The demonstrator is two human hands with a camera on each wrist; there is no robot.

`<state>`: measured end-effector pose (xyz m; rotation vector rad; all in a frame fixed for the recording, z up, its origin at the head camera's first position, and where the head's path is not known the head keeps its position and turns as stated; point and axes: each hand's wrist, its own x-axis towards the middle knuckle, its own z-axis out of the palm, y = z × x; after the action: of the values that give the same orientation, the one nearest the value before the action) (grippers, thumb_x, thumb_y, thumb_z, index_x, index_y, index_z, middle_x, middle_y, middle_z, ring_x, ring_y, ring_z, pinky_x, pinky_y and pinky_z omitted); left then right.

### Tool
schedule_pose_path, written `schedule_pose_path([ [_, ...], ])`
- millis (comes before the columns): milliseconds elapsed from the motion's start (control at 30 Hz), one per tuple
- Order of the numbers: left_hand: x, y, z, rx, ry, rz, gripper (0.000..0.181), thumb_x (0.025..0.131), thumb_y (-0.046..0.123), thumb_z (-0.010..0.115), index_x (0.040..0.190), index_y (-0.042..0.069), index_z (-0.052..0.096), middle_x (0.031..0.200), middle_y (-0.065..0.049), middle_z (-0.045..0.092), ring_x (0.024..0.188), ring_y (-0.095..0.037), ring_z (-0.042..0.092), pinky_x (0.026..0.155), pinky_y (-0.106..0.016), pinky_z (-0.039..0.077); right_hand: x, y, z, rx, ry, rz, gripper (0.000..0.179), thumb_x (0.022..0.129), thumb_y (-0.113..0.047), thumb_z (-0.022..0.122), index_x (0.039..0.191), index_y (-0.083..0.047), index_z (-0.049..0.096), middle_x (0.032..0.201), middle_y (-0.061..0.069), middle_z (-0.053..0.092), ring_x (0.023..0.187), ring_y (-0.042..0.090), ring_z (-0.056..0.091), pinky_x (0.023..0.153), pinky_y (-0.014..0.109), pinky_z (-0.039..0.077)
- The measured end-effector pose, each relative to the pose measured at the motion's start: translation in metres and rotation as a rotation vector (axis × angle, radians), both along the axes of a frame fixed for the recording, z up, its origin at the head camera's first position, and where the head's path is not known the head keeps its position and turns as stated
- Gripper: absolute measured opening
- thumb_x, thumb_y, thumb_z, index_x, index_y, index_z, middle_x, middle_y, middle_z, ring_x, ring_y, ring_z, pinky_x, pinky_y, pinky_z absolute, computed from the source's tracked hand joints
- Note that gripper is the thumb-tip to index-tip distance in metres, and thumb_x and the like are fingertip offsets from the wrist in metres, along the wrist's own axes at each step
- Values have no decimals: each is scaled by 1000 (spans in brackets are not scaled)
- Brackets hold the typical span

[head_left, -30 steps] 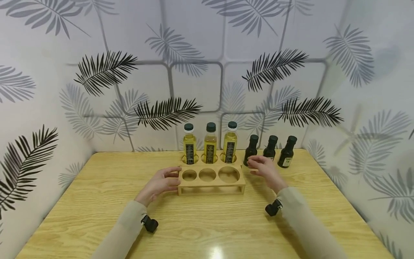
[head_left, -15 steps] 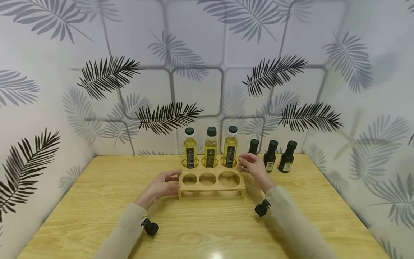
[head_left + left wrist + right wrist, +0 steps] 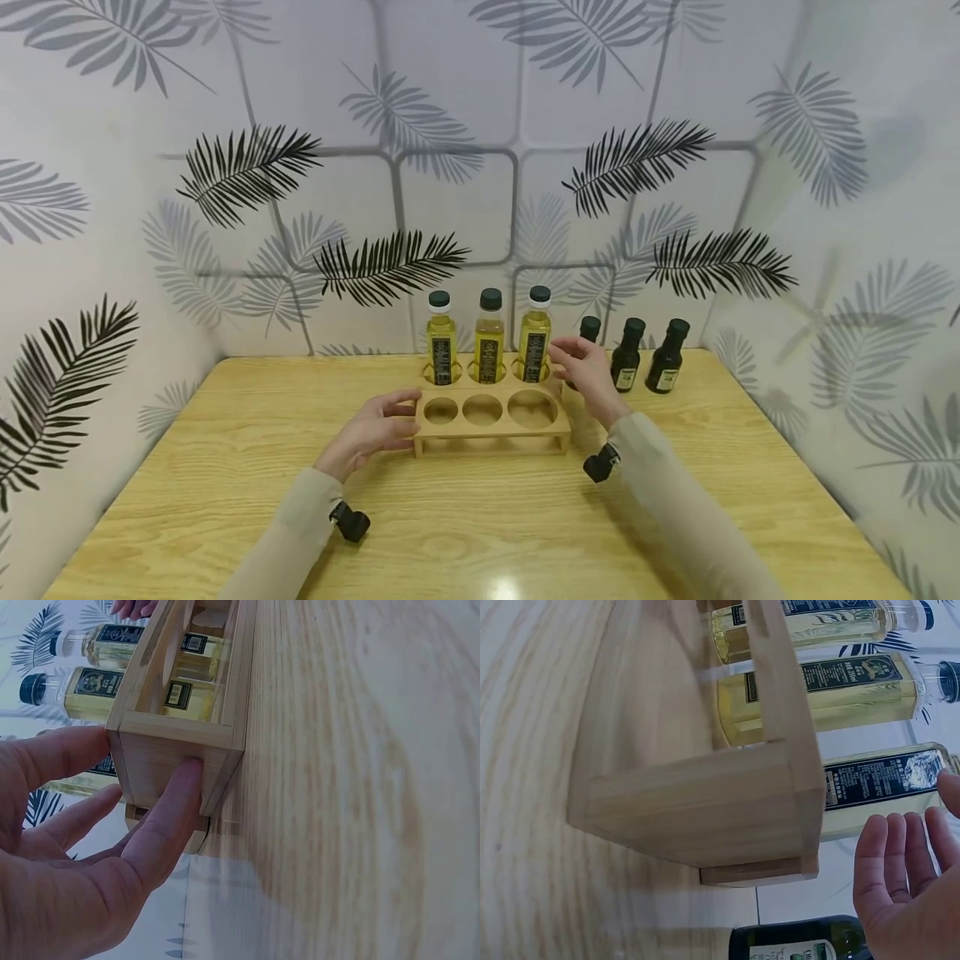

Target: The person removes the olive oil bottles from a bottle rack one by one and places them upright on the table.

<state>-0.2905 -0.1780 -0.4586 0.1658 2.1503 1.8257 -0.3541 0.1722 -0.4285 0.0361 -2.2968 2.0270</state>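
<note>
A two-tier wooden bottle rack stands on the table, its lower front tier showing three round holes. In the upper tier stand three oil bottles with dark green caps: a left one, a middle one and a right one. My left hand touches the rack's left end with its fingertips; the left wrist view shows extended fingers against the end panel. Beside the right oil bottle is my right hand, its fingers loosely extended. Whether its thumb touches that bottle I cannot tell.
Several small dark bottles stand right of the rack: one partly behind my right hand, another, and one farthest right. A leaf-patterned wall covering rises behind the wooden table.
My right hand has moved left from beside the nearest dark bottle to the right oil bottle, rising slightly. My left hand stays at the rack's left end.
</note>
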Motion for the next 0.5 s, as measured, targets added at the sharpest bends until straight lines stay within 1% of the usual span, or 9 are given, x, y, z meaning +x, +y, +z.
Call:
schedule_pose_path([
  [133,1,-1,1,-2,3,-6,62,94,6,63,151,12,39,148,-27,38,123,-38,55,93,-45,56,-4,-6,4,0,9,-28,39,92,-30,70,120,-6,62,112,4,61,110,26,59,93,46,56],
  [233,1,-1,2,3,-8,-3,62,94,6,63,151,12,39,148,-26,38,123,-37,55,93,-45,56,-5,-12,6,-22,11,-48,41,91,-28,72,122,-5,59,118,8,59,111,26,58,96,51,52],
  [367,2,0,3,2,-10,-5,62,94,6,63,151,12,39,148,-27,37,123,-37,54,94,-45,56,-7,-17,10,-25,27,-50,50,90,-28,73,132,-6,55,130,14,54,116,26,54,101,53,49],
  [500,3,0,3,1,-4,-5,62,94,7,63,151,12,39,147,-27,38,122,-36,55,94,-46,55,-9,-18,13,-22,37,-17,58,91,-28,71,141,-10,49,141,15,48,125,31,50,105,53,46],
])
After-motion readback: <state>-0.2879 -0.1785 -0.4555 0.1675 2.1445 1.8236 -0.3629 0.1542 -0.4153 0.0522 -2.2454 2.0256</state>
